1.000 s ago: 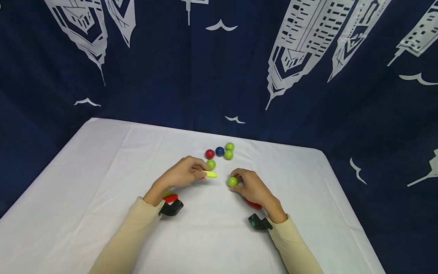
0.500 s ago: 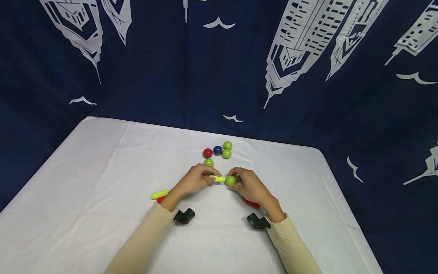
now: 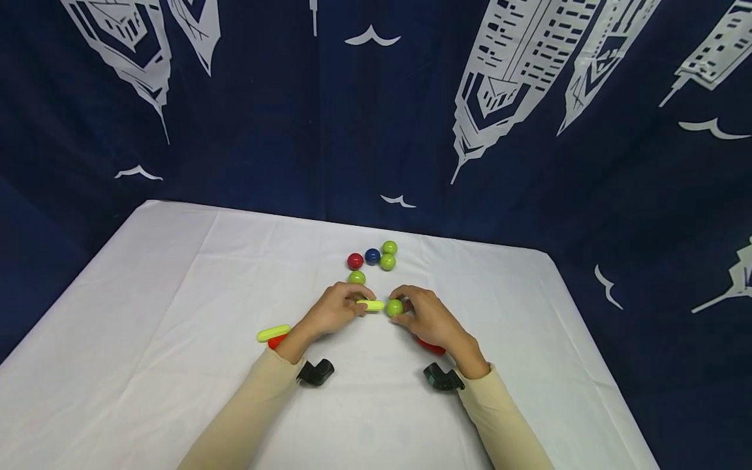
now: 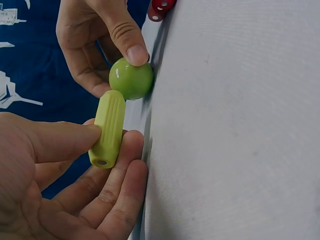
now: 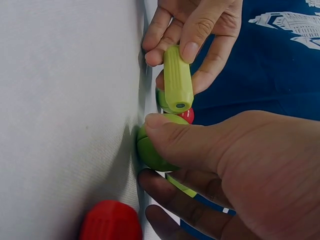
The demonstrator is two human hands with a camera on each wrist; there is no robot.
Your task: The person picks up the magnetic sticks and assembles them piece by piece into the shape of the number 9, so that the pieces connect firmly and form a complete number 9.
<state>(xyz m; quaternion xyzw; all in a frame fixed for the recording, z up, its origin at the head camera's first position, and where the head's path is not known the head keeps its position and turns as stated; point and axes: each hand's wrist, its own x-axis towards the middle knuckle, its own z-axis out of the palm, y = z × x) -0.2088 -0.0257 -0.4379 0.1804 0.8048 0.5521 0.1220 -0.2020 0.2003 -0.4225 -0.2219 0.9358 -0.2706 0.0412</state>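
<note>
My left hand (image 3: 333, 311) pinches a short yellow-green ribbed stick (image 4: 110, 117) between thumb and fingers. A small grey dot shows in the stick's near end in the left wrist view. My right hand (image 3: 427, 318) holds a glossy green ball (image 4: 134, 80), thumb on one side and fingers on the other. The far end of the stick meets the ball's edge in the left wrist view. In the right wrist view the stick (image 5: 177, 77) points down at the green ball (image 5: 152, 150), which my thumb partly covers.
Beyond my hands lie a red ball (image 3: 355, 261), a blue ball (image 3: 373, 256) and several green balls (image 3: 388, 262). Another yellow-green stick (image 3: 273, 333) and a red piece (image 3: 277, 341) lie by my left wrist. A red piece (image 3: 432, 346) is partly under my right hand.
My left hand has moved right, bringing the stick up to the ball, and its arm has uncovered the other yellow-green stick. My right hand has hardly moved.
</note>
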